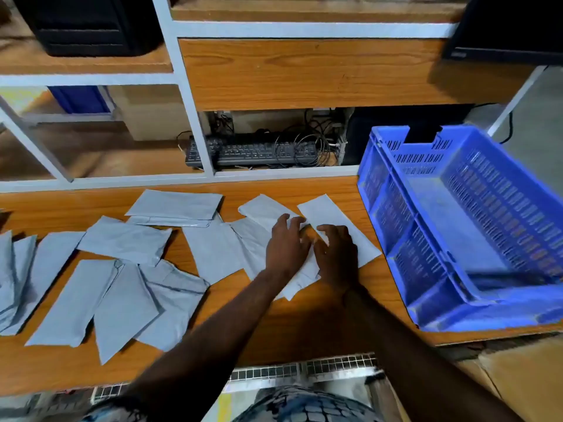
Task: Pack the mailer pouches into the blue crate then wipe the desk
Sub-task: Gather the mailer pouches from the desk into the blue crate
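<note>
Your left hand (286, 242) and right hand (336, 254) lie side by side, palms down, on a cluster of overlapping grey mailer pouches (274, 239) right of the tabletop's middle. Left hand: fingers spread and extended, pressing flat on the pouches, nothing gripped. Right hand: fingers bent down onto a lighter pouch (335, 217); whether they pinch its edge or only press on it cannot be told from this view.

The other pouches lie loose and flat across the wooden tabletop (304, 324): two stacked near the back edge (175, 207), several overlapping at left centre (125, 239), and more running to the far left edge (18, 275). Some are creased.

The blue crate (393, 214) stands on the tabletop's right end, just beside the pouch under your right hand. It is a slotted plastic crate; no pouch can be made out in the visible part of its floor.

Behind the tabletop, a black keyboard (253, 152) and tangled cables (304, 144) sit in a shelf compartment.
</note>
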Tool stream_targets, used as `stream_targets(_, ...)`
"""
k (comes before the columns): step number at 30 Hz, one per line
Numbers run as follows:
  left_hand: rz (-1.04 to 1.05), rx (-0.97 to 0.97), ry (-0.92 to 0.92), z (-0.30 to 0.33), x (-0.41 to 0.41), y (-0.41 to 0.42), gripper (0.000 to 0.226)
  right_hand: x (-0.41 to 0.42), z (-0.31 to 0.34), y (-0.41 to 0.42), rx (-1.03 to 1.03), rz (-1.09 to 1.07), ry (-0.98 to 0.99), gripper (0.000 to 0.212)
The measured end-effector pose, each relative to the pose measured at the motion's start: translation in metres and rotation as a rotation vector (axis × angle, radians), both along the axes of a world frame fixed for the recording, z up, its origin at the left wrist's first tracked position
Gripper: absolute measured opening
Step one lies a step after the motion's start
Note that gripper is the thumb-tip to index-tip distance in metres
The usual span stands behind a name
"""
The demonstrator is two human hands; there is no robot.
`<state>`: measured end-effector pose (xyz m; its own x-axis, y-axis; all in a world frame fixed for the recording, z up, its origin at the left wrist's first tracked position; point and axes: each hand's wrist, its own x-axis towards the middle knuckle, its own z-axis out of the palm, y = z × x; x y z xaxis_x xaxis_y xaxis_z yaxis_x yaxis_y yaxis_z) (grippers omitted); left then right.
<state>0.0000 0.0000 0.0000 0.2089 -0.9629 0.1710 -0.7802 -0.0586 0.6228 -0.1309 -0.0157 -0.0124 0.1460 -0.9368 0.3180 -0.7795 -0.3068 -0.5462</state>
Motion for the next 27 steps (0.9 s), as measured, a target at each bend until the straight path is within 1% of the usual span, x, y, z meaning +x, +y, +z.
stream_targets(4, -0.027, 0.065, -0.071, -0.007, 0.002, -0.03, 0.042, 0.003, -0.001, -0.023, 0.064, -0.058, 0.005, 0.026)
stream_targets(7, -0.06, 0.133, -0.183, -0.014, 0.003, -0.052, 0.051, -0.001, -0.004, -0.04, 0.124, -0.092, 0.08, 0.029)
stream_targets(10, -0.052, 0.31, -0.289, -0.019, 0.005, -0.069, 0.058, -0.008, -0.007, -0.058, 0.189, -0.096, 0.188, 0.039)
stream_targets(14, -0.018, 0.504, -0.326, -0.031, 0.006, -0.074, 0.058, -0.025, -0.016, -0.074, 0.325, -0.037, 0.365, 0.058)
stream_targets(16, 0.013, 0.495, -0.335, -0.034, 0.002, -0.069, 0.054, -0.032, -0.021, -0.077, 0.4, -0.007, 0.403, 0.064)
stream_targets(19, 0.073, 0.391, -0.351, -0.033, -0.008, -0.057, 0.047, -0.036, -0.027, -0.076, 0.467, 0.025, 0.4, 0.068)
stream_targets(23, 0.09, 0.359, -0.44, -0.028, -0.022, -0.039, 0.041, -0.034, -0.03, -0.068, 0.349, 0.032, 0.421, 0.064)
stream_targets(25, 0.087, 0.321, -0.44, -0.03, -0.027, -0.029, 0.038, -0.032, -0.031, -0.064, 0.314, 0.038, 0.413, 0.058)
stream_targets(27, 0.118, 0.269, -0.442, -0.034, -0.034, -0.018, 0.04, -0.031, -0.031, -0.058, 0.304, 0.057, 0.397, 0.054)
